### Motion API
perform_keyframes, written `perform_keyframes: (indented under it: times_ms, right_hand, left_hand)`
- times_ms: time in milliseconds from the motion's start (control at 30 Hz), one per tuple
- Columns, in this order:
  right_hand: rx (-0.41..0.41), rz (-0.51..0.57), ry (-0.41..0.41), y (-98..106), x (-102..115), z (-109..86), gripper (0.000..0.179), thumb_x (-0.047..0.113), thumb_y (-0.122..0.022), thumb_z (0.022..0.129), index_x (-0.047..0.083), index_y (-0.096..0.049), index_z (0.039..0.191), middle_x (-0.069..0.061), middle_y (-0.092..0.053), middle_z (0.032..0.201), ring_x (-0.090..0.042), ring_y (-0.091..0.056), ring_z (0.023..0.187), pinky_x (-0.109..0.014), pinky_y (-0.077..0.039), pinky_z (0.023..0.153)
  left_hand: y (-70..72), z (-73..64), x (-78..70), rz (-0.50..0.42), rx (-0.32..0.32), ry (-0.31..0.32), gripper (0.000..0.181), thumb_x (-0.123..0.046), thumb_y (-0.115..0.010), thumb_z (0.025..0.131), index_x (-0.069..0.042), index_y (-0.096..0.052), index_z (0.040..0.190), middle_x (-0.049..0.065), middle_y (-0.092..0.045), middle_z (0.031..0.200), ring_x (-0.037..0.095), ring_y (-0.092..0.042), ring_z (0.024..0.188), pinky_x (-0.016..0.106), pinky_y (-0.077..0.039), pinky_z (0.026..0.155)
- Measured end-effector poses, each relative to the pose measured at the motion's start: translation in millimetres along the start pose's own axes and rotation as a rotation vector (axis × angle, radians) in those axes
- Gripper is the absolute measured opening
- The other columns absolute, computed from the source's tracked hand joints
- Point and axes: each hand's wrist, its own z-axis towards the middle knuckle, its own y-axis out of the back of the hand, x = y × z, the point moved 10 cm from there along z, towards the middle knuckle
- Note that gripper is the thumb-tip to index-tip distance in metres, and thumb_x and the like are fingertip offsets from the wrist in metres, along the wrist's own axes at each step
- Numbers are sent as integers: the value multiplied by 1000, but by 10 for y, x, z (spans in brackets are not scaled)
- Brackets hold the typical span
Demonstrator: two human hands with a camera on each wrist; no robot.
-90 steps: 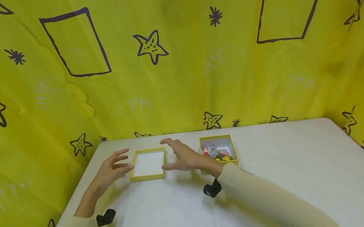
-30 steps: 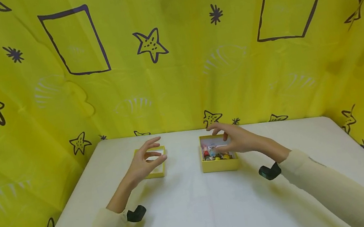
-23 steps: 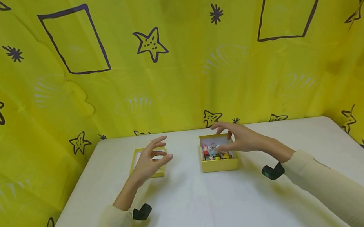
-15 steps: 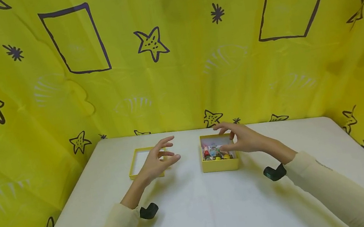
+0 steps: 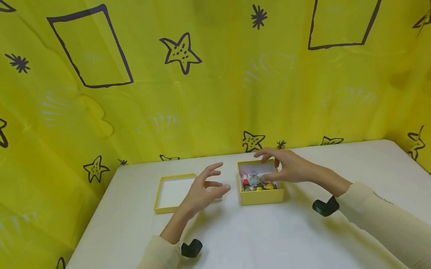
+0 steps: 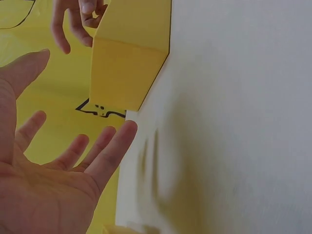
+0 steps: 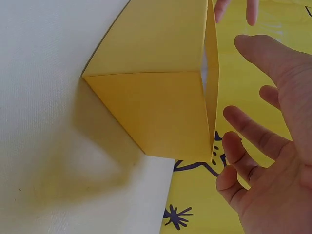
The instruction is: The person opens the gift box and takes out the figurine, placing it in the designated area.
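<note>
An uncovered yellow box [image 5: 262, 197] with a white inside stands at the back of the table. Small colourful figurines [image 5: 257, 181] lie in it. My right hand [image 5: 291, 165] hovers over the box's right side, thumb and fingers spread apart and holding nothing. In the right wrist view its fingers [image 7: 253, 136] are beside the box's upper edge. Just left of the box, my left hand [image 5: 203, 191] is in the air with fingers spread and nothing in it. Behind that hand lies a shallow yellow-rimmed lid [image 5: 164, 210], white inside, its right part hidden.
A white table [image 5: 234, 254] carries both the box and the lid. Yellow fabric [image 5: 217, 92] with dark drawn stars and frames hangs behind it and along both sides. A dark wrist device sits under each forearm.
Over three seconds my right hand moves right from the lid to above the box and then nearly stops. My left hand travels right, past the lid, towards the box. Box and lid stay put.
</note>
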Motion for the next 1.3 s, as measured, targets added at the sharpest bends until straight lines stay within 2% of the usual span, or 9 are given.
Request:
perform_keyframes:
  times_ms: [267, 467, 633, 700, 800, 867, 967, 1167, 1300]
  right_hand:
    - [10, -32, 6, -30, -1, 34, 60, 20, -82, 89, 6, -55, 142, -20, -68, 122, -40, -61, 103, -44, -53, 82]
    - [53, -60, -32, -76, -36, 86, 57, 23, -81, 90, 5, -59, 139, -19, -70, 120, -39, -61, 106, -51, -54, 86]
    - [67, -111, -26, -101, -33, 117, 53, 24, -81, 90, 4, -62, 135, -17, -73, 113, -36, -62, 91, -40, -53, 75]
    - [72, -138, -32, -116, -37, 128, 52, 26, -81, 90, 4, -63, 134, -15, -74, 110, -35, -64, 91, -37, -52, 75]
    - [82, -186, -34, -149, -32, 151, 51, 29, -81, 90, 5, -64, 132, -9, -76, 105, -33, -66, 98, -41, -53, 80]
    - [88, -213, -35, -173, -30, 167, 51, 31, -80, 90, 6, -65, 132, -6, -77, 101, -33, -66, 102, -47, -50, 86]
    - [95, -235, -41, -217, -39, 191, 50, 31, -80, 90, 7, -67, 131, -1, -77, 97, -30, -66, 99, -51, -45, 86]
    - [105, -284, -68, -323, -87, 227, 48, 35, -80, 90, 10, -68, 130, 11, -73, 87, -25, -64, 92, -46, -34, 80]
    - [93, -307, -88, -352, -106, 231, 46, 37, -81, 88, 13, -70, 127, 13, -71, 85, -26, -62, 90, -40, -30, 75]
  left_hand:
    - [-171, 69, 83, -84, 30, 33, 71, -21, -79, 92, -26, -45, 154, 24, -38, 155, 33, -60, 120, 43, -63, 83]
    - [-291, 95, 109, -129, 73, 34, 71, -11, -73, 95, -17, -40, 158, 25, -39, 153, 40, -55, 127, 46, -62, 87]
    - [-374, 114, 160, -164, 109, 54, 71, -12, -73, 96, -18, -39, 158, 23, -40, 153, 39, -54, 129, 45, -61, 89]
    - [-398, 122, 177, -176, 117, 63, 71, -12, -74, 96, -18, -39, 158, 23, -41, 152, 37, -56, 128, 45, -62, 89]
    - [-426, 129, 185, -181, 126, 67, 71, -12, -74, 96, -16, -39, 158, 22, -43, 150, 34, -58, 125, 44, -62, 88]
    - [-440, 129, 183, -176, 130, 71, 72, -12, -73, 96, -16, -38, 158, 22, -44, 149, 34, -58, 124, 43, -62, 87]
    - [-455, 124, 170, -160, 133, 68, 71, -12, -73, 97, -15, -38, 159, 24, -44, 149, 36, -58, 126, 43, -62, 88]
    - [-477, 132, 169, -135, 139, 74, 69, -13, -72, 98, -15, -39, 159, 24, -46, 149, 38, -56, 130, 42, -61, 90]
    - [-496, 145, 166, -152, 146, 79, 70, -12, -72, 97, -15, -39, 159, 25, -46, 149, 37, -57, 129, 43, -61, 90]
